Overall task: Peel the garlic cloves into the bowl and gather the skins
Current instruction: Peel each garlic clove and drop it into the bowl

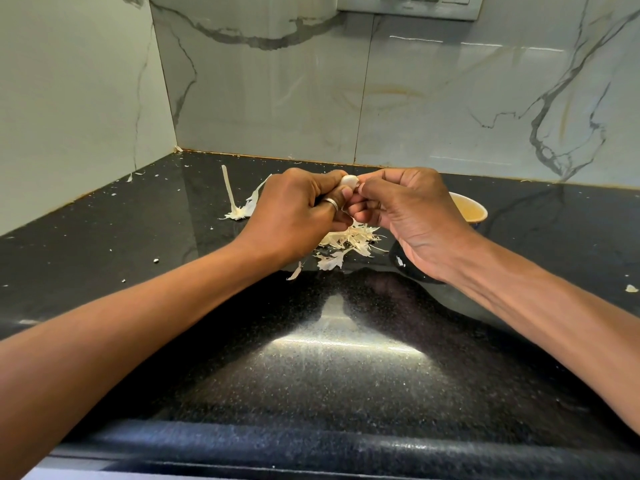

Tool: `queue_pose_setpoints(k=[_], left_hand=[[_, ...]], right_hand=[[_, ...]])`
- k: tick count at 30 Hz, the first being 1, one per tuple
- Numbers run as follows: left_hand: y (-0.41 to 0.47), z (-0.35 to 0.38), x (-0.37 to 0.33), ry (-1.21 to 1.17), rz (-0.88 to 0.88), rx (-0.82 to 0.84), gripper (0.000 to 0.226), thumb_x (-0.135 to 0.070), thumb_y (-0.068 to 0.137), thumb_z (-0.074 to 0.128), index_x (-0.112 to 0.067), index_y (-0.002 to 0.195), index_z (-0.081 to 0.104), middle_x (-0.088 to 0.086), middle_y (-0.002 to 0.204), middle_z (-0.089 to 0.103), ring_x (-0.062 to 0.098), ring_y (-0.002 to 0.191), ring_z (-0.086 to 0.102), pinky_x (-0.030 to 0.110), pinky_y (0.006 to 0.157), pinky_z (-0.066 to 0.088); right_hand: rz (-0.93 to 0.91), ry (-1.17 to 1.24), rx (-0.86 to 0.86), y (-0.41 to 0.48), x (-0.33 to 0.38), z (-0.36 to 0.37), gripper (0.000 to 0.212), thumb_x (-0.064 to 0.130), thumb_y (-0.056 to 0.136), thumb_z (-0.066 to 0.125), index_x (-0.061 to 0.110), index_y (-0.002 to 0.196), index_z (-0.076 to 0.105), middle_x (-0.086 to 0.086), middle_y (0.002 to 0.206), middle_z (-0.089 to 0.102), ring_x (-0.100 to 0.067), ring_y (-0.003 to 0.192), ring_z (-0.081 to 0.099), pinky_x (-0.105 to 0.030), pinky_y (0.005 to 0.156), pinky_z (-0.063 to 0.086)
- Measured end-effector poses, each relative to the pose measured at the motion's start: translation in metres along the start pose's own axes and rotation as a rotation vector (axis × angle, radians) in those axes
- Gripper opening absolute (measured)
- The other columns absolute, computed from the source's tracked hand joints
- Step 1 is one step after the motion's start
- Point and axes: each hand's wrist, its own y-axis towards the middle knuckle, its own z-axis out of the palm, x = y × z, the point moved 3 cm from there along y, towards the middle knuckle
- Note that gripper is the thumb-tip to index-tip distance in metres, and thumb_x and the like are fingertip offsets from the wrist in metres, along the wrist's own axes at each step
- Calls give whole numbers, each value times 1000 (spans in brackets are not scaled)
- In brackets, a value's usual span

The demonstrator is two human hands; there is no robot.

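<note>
At the near edge, rounded lip of black speckled counter (pixel 311 441), with a bright band of glare farther in. Above it, two bare forearms (pixel 138 323) angling inward from the lower corners and meeting over mid-counter.

Of the left hand (pixel 294 211): fingers curled, ring (pixel 331 203) on one of them, thumb and fingertips pinching a clove (pixel 349 181) from the left. Of the right hand (pixel 412 209): fingers likewise curled, tips nipping the clove's right end. Held clear of the counter between the two hands, pale and glossy; cannot tell how much skin is on it.

Directly below the hands, loose heap of skins (pixel 349 242) on the counter, a few strays trailing toward the near side. Under the right wrist, dark rounded shape, too hidden to name.

Just behind and right of the right hand, bowl (pixel 471 209), yellowish inside, largely covered by that hand; contents not visible.

Left of the hands and a little farther back, stalk (pixel 238 213) with papery skin at its base, lying on the counter. Small white flecks scattered around it and toward the corner; one scrap (pixel 631 288) far right.

Beyond, white veined wall (pixel 277 98) meeting the counter, with a switch plate (pixel 408 5) at the top.
</note>
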Motion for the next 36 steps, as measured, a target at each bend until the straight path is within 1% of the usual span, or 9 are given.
queue_pose_setpoints(k=[2, 8, 13, 16, 20, 25, 31, 33, 36], left_hand=[[0, 0, -1, -18, -10, -1, 24, -14, 101, 60, -15, 122, 72, 2, 88, 77, 4, 76, 75, 18, 71, 60], [2, -2, 1, -70, -33, -3, 21, -16, 102, 58, -13, 114, 75, 3, 90, 77, 9, 81, 76, 25, 75, 62], [1, -3, 0, 9, 7, -26, 20, -14, 102, 59, -11, 113, 76, 5, 92, 78, 3, 78, 74, 18, 72, 60], [0, -2, -1, 44, 32, -36, 19, -13, 102, 60, -12, 111, 77, 5, 91, 78, 0, 76, 73, 14, 69, 57], [-1, -2, -1, 41, 25, -27, 18, -11, 100, 62, -11, 111, 77, 7, 93, 78, -1, 77, 73, 13, 71, 57], [-1, -1, 0, 52, -1, -8, 19, -13, 99, 65, -13, 115, 76, 2, 95, 78, -1, 78, 73, 12, 74, 57], [-3, 1, -3, 4, -31, -7, 21, -11, 98, 66, -10, 116, 75, -5, 92, 76, -5, 80, 72, 8, 72, 54], [-2, 2, -4, -32, -55, 0, 21, -11, 98, 64, -10, 116, 75, 0, 96, 77, -2, 83, 73, 9, 74, 54], [-1, 2, -2, -150, -132, 46, 22, -9, 100, 61, -11, 118, 74, 6, 103, 77, 8, 92, 75, 17, 81, 58]], right_hand=[[-2, 5, -2, 0, 0, 0, 12, -5, 92, 63, 0, 87, 74, -19, 82, 73, -19, 67, 67, -25, 62, 56], [14, 78, 3, 1, 2, -1, 9, -7, 91, 64, -9, 97, 71, -25, 88, 74, -24, 71, 70, -27, 66, 61], [37, 107, -5, 1, 2, 0, 10, -6, 90, 67, -11, 98, 70, -25, 91, 75, -28, 77, 75, -30, 70, 62], [54, 114, -12, 1, 2, 0, 9, -7, 89, 68, -11, 97, 70, -23, 88, 76, -27, 77, 76, -28, 68, 62], [66, 85, -22, -1, 3, 0, 6, -7, 89, 69, -10, 94, 70, -17, 80, 76, -23, 73, 75, -27, 67, 62], [51, -31, -59, -1, 3, -2, 3, -5, 86, 73, -2, 84, 72, -13, 74, 75, -20, 67, 74, -30, 70, 64], [29, -112, -104, -1, 3, -1, 6, 2, 83, 78, 1, 82, 73, -9, 71, 74, -17, 63, 72, -26, 64, 63], [31, -107, -106, -1, 3, -1, 8, 4, 82, 80, 2, 80, 72, -7, 69, 73, -16, 62, 72, -26, 63, 62], [47, -72, -95, -1, 4, -2, 6, 0, 83, 77, 1, 81, 72, -7, 68, 73, -16, 60, 70, -24, 61, 62]])
